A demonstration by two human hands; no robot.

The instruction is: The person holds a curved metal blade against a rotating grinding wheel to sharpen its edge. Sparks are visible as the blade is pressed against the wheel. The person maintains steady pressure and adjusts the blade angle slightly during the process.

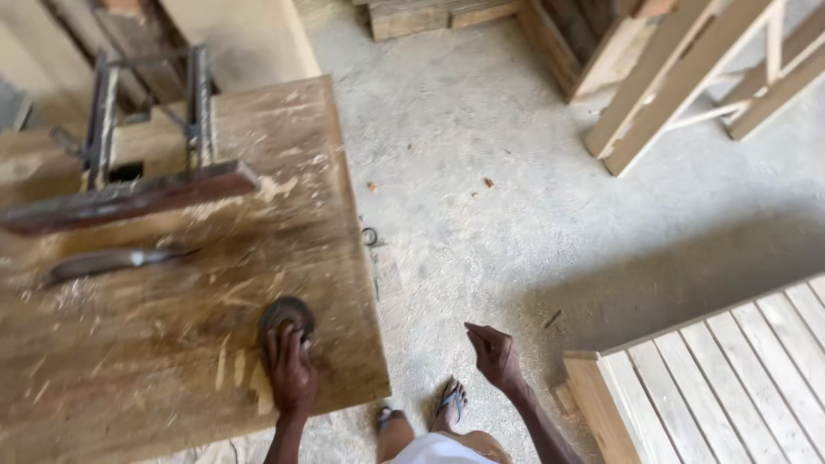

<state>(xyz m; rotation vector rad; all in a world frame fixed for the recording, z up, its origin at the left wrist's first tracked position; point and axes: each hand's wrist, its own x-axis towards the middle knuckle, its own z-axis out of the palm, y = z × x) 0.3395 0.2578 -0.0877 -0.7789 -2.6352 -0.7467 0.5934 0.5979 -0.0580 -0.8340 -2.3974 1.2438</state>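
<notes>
At the lower middle of the frame, the left hand (290,369) lies flat, fingers spread, on one dark round abrasive disc (287,316) near the right edge of the dusty wooden worktop (155,344); the disc shows just beyond the fingertips. The right hand (492,354) hangs loosely curled, holding nothing, over the grey concrete floor (516,215). Two sandalled feet (447,402) stand below. One pale slatted wooden panel (739,378) fills the lower right. One blurred metal frame (146,129) sits upper left.

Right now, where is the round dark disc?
In the head view, the round dark disc lies on the wooden workbench, near its right edge, under the fingertips of the left hand.
</notes>
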